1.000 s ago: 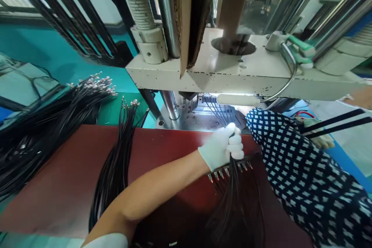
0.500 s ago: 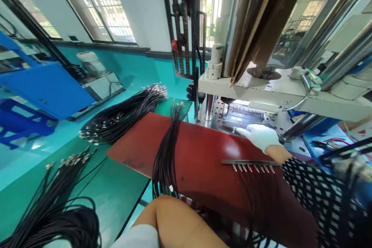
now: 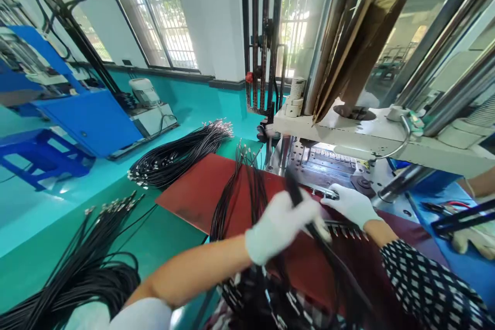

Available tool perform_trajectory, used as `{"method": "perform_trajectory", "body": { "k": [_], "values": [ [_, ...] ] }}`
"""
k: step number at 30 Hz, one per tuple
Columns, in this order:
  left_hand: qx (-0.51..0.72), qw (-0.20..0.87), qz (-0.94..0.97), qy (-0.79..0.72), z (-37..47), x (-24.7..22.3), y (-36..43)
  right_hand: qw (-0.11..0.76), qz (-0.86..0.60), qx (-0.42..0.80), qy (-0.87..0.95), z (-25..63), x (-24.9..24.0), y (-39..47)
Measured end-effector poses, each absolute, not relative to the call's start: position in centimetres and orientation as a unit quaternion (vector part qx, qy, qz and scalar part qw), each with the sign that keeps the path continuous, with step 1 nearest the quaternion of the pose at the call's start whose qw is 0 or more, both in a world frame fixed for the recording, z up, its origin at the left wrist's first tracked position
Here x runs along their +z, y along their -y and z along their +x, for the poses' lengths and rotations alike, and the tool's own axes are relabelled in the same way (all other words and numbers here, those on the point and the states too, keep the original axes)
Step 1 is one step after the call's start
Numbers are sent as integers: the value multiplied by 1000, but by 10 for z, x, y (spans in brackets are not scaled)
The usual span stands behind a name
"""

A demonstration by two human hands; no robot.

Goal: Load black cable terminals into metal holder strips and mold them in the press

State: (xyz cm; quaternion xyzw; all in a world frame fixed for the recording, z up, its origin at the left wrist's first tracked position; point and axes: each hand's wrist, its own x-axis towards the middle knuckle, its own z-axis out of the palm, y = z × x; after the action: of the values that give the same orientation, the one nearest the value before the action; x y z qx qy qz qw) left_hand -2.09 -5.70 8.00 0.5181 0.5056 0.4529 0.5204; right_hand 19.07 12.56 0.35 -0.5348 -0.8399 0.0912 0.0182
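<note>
My left hand (image 3: pixel 284 224), in a white glove and partly blurred, is closed around a bundle of black cables (image 3: pixel 330 255) above the red board (image 3: pixel 189 188). The cables' upper end sticks up blurred past my fingers, and the rest hangs toward my lap. To the right, my white-gloved right hand (image 3: pixel 351 205) pinches a slim silver metal piece (image 3: pixel 325 192) at the machine's front edge. Below it, a bar with a row of metal cable terminals (image 3: pixel 348 231) lies on the board, partly hidden by my left hand. Another bunch of black cables (image 3: pixel 226 201) lies across the board further left.
A press with a white plate (image 3: pixel 390 133) and a lit metal mould (image 3: pixel 332 162) stands ahead. More cable bundles (image 3: pixel 181 154) lie on the green table (image 3: pixel 170 247). At right are pliers (image 3: pixel 456 205) and another person's forearm (image 3: pixel 481 183). A blue stool (image 3: pixel 50 149) stands far left.
My left hand has come up from the lower middle, now gripping black cables over the board. My right hand has moved slightly down, with a silver metal piece in its fingers. The view has shifted.
</note>
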Motion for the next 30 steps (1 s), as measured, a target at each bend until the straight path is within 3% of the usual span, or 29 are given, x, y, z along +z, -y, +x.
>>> {"method": "perform_trajectory", "body": {
  "k": [3,5,12,17,21,25,30],
  "values": [
    [309,251,528,-750,-94,53,24,48,-510,81,855,198,-5,-129],
    [251,205,520,-790,-129,36,2,66,-482,61,872,195,-9,-131],
    [181,160,499,-833,-121,10,-78,51,-427,-16,903,179,-11,-136],
    [277,216,483,-802,-119,21,-83,55,-430,-8,901,179,-9,-135],
    [402,270,469,-739,-140,62,-50,63,-429,9,901,182,-11,-136],
    [543,389,400,-628,-199,146,-17,71,-424,26,903,185,-16,-141],
    [583,371,349,-633,-274,236,11,82,-422,40,902,188,-21,-145]
  ]
}}
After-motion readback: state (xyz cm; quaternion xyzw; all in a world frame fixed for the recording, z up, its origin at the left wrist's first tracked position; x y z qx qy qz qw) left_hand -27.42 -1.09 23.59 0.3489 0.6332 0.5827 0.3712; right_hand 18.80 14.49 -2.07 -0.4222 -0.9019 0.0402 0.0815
